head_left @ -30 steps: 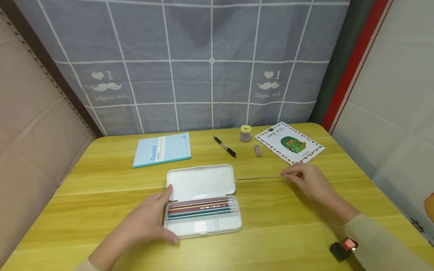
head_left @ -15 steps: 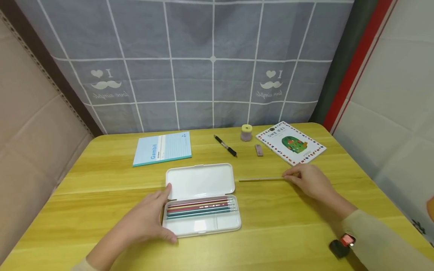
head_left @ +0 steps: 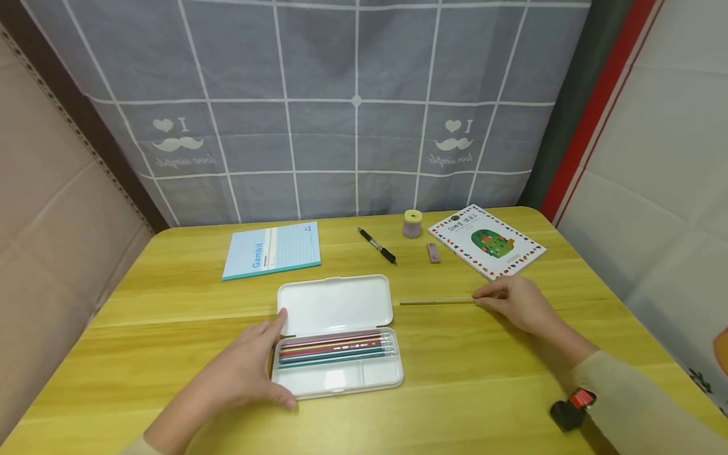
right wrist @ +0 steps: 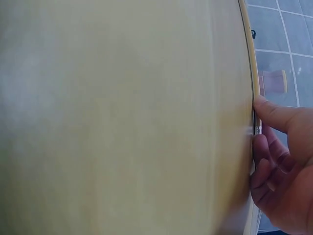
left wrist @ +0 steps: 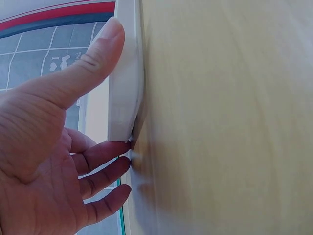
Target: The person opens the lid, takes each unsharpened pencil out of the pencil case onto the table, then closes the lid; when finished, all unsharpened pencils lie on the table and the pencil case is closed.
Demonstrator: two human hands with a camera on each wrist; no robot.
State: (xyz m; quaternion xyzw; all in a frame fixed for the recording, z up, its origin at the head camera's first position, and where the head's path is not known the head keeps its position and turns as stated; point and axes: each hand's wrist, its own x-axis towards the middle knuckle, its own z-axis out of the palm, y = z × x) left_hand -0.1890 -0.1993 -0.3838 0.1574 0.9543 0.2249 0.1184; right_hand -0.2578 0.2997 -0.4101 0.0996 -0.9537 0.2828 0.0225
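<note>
- Pencil, thin and olive-grey (head_left: 436, 302), lies flat on the yellow wooden table (head_left: 170, 303), pointing left to right, just right of the open white plastic pencil case (head_left: 338, 336) and apart from it.
- Right hand (head_left: 520, 302) pinches the pencil's right end between thumb and fingertips; in the right wrist view the fingertips (right wrist: 268, 115) close on the pencil's metal end at the table surface.
- Left hand (head_left: 241, 370) rests against the left end of the pencil case; the thumb lies along its near left corner and the fingers, nearly straight, touch its left edge by the hinge. In the left wrist view the thumb (left wrist: 93, 61) presses the white wall of the case and the fingers sit relaxed beside it.
- The case lies open and flat, its lid (head_left: 335, 303) on the far side; a row of coloured pencils, red, pink, yellow and teal (head_left: 335, 349), fills the upper compartment of the tray.
- Farther back on the table lie a light-blue notebook (head_left: 273, 250), a black pen (head_left: 377, 245), a small round yellow-and-lilac sharpener (head_left: 412, 224), a small pinkish eraser (head_left: 433, 253) and a white picture book with a green drawing (head_left: 486, 240).
- Behind the table hangs a grey checked curtain (head_left: 355, 101).
</note>
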